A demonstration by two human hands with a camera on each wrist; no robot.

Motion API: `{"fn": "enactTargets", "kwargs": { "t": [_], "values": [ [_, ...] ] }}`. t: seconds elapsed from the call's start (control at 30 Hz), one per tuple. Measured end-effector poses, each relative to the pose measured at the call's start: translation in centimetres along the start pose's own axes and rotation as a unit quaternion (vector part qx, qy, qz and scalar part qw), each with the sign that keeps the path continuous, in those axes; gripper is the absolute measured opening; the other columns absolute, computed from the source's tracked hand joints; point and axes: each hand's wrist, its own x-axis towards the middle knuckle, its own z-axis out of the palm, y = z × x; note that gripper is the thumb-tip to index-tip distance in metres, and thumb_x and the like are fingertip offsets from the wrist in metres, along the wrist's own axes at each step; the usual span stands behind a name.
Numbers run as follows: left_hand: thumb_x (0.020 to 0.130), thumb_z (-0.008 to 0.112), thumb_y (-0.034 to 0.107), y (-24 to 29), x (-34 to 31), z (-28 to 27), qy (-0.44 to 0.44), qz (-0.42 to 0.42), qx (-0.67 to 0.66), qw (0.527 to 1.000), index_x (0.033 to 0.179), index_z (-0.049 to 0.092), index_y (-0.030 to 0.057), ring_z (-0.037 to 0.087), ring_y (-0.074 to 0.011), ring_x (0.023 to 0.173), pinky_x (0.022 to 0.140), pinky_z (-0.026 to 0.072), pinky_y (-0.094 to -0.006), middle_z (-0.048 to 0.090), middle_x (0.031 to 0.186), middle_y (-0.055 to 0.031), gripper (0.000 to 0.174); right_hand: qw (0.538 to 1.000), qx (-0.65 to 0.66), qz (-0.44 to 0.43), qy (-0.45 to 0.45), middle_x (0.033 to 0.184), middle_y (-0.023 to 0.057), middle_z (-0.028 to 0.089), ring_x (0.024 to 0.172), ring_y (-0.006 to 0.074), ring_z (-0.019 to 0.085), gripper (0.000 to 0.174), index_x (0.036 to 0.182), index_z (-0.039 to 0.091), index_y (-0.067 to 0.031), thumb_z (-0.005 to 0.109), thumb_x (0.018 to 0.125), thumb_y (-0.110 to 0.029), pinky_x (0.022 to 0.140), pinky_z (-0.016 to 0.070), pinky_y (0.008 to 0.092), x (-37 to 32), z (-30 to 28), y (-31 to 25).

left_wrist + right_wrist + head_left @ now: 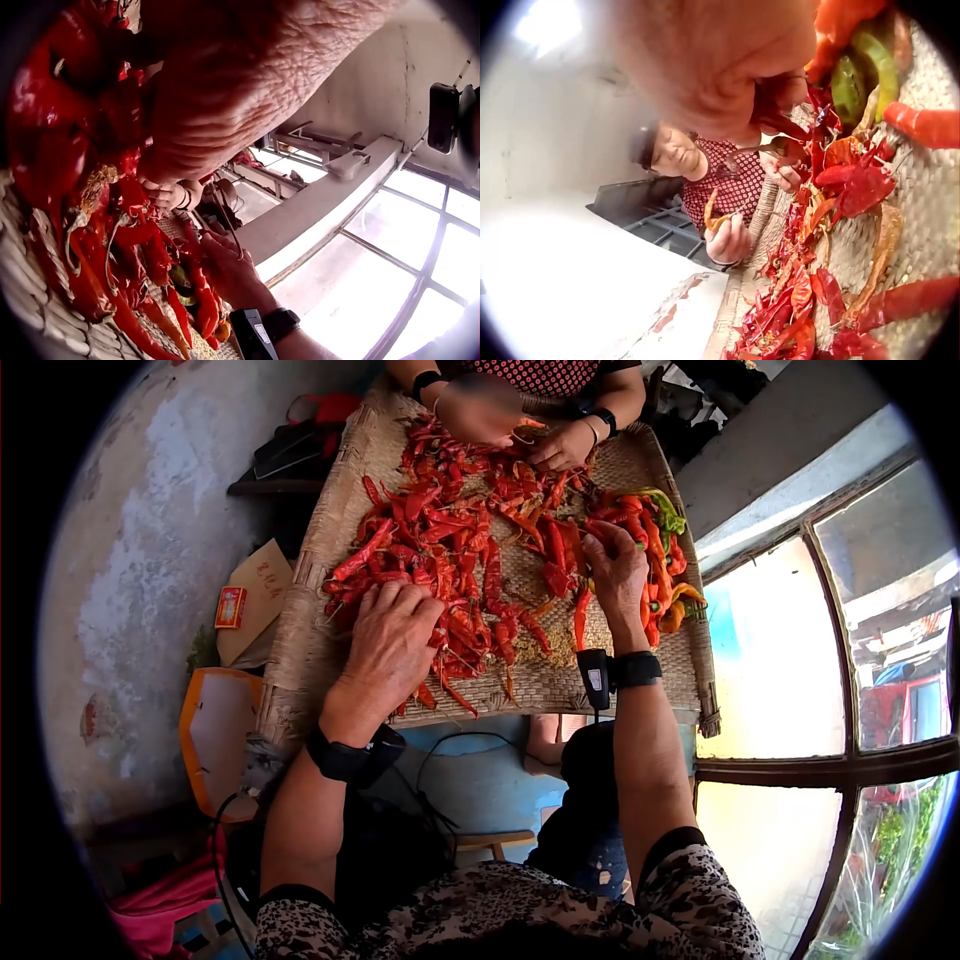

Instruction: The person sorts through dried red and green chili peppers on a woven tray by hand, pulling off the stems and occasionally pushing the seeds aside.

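A flat woven tray (300,650) holds a wide spread of red chillies (450,530). My left hand (400,615) lies palm down on the near left of the pile, fingers spread over the chillies (60,112). At the near right of the tray, my right hand (603,560) pinches one red chilli (580,618), which hangs below the fingers. In the right wrist view my right hand (780,105) has its fingertips closed on a dark red piece. Several green and orange chillies (665,510) lie at the tray's right edge.
Across the tray another person's hands (480,415) work on chillies; one hand (727,240) holds a chilli. A small orange box (230,607) and an orange plastic object (215,730) lie left of the tray. A large window (800,660) fills the right side.
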Motion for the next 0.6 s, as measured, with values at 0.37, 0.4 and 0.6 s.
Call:
{"fn": "enactTargets", "kwargs": {
  "t": [0.37, 0.4, 0.6],
  "values": [
    [0.067, 0.067, -0.004, 0.3, 0.0, -0.3, -0.019, 0.004, -0.002, 1.0, 0.107, 0.059, 0.0004, 0.046, -0.0322, 0.115, 0.099, 0.0389, -0.0447, 0.054, 0.116, -0.0135, 0.042, 0.99, 0.079, 0.057, -0.099, 0.079, 0.0133, 0.066, 0.067, 0.0178, 0.063, 0.036, 0.113, 0.06, 0.0049, 0.061, 0.093, -0.025, 0.058, 0.0504, 0.0331, -0.2, -1.4, 1.7],
    [0.067, 0.067, -0.005, 0.3, 0.0, -0.3, -0.021, 0.006, 0.001, 1.0, 0.107, 0.058, 0.0003, 0.046, -0.0323, 0.114, 0.099, 0.0389, -0.0447, 0.053, 0.116, -0.0136, 0.042, 0.997, -0.068, -0.021, -0.011, 0.087, 0.0156, 0.063, 0.078, 0.0257, 0.062, 0.043, 0.124, 0.053, 0.0029, 0.064, 0.09, -0.02, 0.067, 0.0504, 0.0382, 0.1, -1.4, 1.2],
    [0.067, 0.065, -0.005, 0.3, 0.0, 0.0, -0.019, 0.012, 0.009, 1.0, 0.107, 0.058, -0.0002, 0.046, -0.0324, 0.115, 0.099, 0.0388, -0.0448, 0.053, 0.116, -0.014, 0.041, 0.974, -0.016, -0.075, -0.211, 0.1, 0.0215, 0.062, 0.093, 0.0369, 0.06, 0.035, 0.116, 0.057, -0.0001, 0.064, 0.083, -0.01, 0.079, 0.048, 0.0443, -1.9, 1.3, -2.4]
  ]
}}
